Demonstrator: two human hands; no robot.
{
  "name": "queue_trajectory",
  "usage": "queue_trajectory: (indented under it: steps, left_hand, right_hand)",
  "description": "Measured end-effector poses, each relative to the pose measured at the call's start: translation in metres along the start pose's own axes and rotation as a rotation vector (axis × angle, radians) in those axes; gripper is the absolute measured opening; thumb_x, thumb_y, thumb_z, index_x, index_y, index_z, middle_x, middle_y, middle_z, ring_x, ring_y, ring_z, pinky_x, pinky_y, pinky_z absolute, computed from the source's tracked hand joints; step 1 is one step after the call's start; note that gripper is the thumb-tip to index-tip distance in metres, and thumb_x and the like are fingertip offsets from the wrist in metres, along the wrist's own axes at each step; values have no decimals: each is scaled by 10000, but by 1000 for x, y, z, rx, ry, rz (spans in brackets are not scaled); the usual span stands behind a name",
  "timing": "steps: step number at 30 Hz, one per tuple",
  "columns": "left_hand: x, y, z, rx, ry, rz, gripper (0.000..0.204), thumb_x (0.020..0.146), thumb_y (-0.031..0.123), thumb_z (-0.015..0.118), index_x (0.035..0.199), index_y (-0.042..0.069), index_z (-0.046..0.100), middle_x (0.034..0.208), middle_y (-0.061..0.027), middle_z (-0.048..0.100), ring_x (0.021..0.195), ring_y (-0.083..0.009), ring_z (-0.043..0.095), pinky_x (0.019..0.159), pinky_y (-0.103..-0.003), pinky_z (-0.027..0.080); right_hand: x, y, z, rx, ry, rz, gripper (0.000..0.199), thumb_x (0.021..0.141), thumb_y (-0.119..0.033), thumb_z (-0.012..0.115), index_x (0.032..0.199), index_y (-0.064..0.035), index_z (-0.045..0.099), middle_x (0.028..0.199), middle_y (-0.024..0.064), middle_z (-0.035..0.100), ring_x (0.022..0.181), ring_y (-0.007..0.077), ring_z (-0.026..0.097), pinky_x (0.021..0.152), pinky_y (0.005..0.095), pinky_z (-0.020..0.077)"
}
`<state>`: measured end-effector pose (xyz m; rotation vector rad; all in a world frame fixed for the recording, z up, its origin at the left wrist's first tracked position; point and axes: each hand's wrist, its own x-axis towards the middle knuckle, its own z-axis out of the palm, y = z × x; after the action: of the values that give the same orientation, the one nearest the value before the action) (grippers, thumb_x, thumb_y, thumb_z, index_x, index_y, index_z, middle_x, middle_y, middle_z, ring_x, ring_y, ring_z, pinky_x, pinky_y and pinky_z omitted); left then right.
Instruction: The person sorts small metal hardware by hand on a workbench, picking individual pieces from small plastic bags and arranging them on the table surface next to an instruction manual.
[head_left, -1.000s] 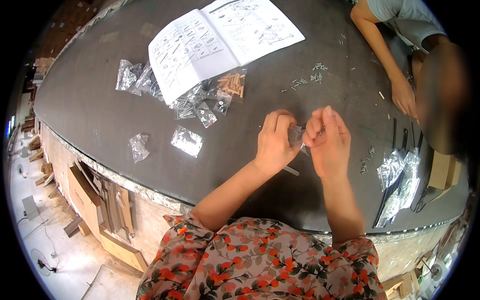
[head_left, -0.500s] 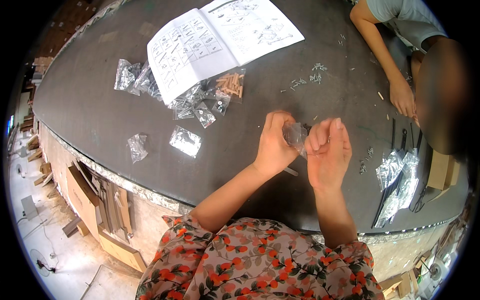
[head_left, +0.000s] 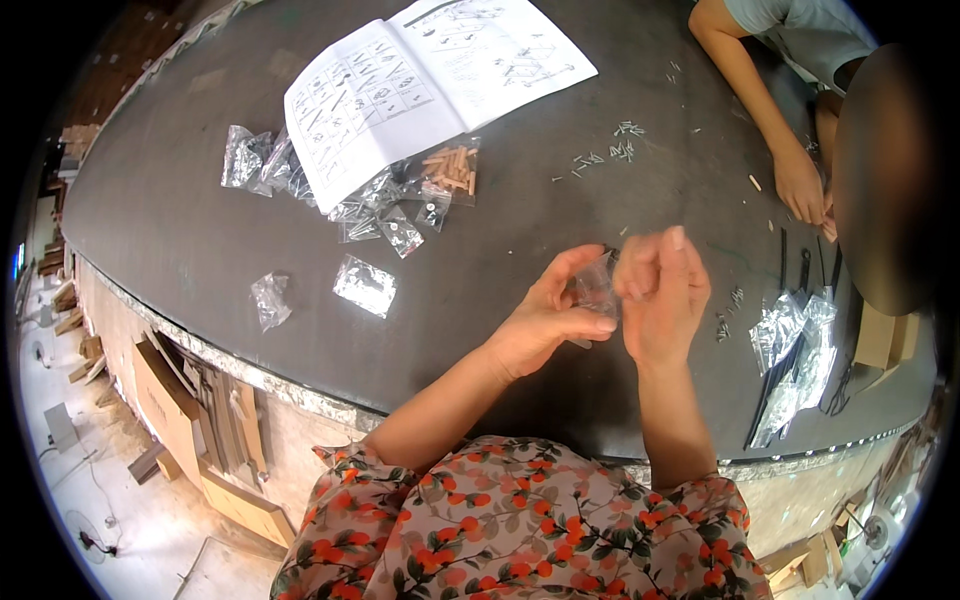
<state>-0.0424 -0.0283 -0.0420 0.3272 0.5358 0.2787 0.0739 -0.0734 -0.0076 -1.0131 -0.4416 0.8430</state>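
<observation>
While both hands' fingers pinch a small clear bag (head_left: 596,288), an open white manual (head_left: 430,85) lies beyond.

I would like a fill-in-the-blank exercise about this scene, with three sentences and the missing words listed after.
1. Both the left hand and the right hand hold one small clear plastic ____ between them.
2. The open instruction booklet lies on the dark ____.
3. The clear bag of wooden dowels lies just ____ the booklet, nearer the person.

Missing words: bag; table; below
</observation>
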Motion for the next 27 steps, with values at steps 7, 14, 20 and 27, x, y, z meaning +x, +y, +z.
queue_trajectory:
  steps: [7, 14, 20, 27]
  left_hand:
    - [5, -7, 3, 243, 62, 139, 728, 585, -53, 694, 1226, 77, 376, 1021, -52, 487, 950, -165, 490, 773, -292, 456]
    - [6, -11, -2, 259, 64, 238, 658, 626, -50, 668, 1206, 94, 395, 996, -33, 470, 996, -154, 446, 808, -292, 432]
    - [8, -7, -2, -115, 76, 207, 703, 618, -7, 702, 1218, 56, 342, 1020, -72, 461, 947, -167, 466, 810, -302, 411]
    - [2, -2, 12, 193, 79, 163, 706, 610, -23, 693, 1223, 81, 358, 1029, -61, 452, 941, -165, 469, 843, -296, 404]
  right_hand:
    - [5, -5, -9, 436, -93, 411, 355, 952, -288, 363, 705, -52, 461, 598, -4, 375, 566, 115, 366, 514, 257, 334]
    - [0, -11, -6, 566, -28, 455, 338, 959, -277, 337, 717, -60, 430, 643, 1, 377, 631, 132, 364, 597, 285, 345]
    - [-5, -10, -3, 486, -68, 372, 312, 953, -272, 348, 745, -58, 439, 648, 7, 370, 634, 133, 359, 603, 286, 344]
    - [-5, -14, -3, 515, -4, 388, 300, 945, -280, 362, 815, -45, 496, 668, 4, 372, 647, 135, 363, 615, 287, 348]
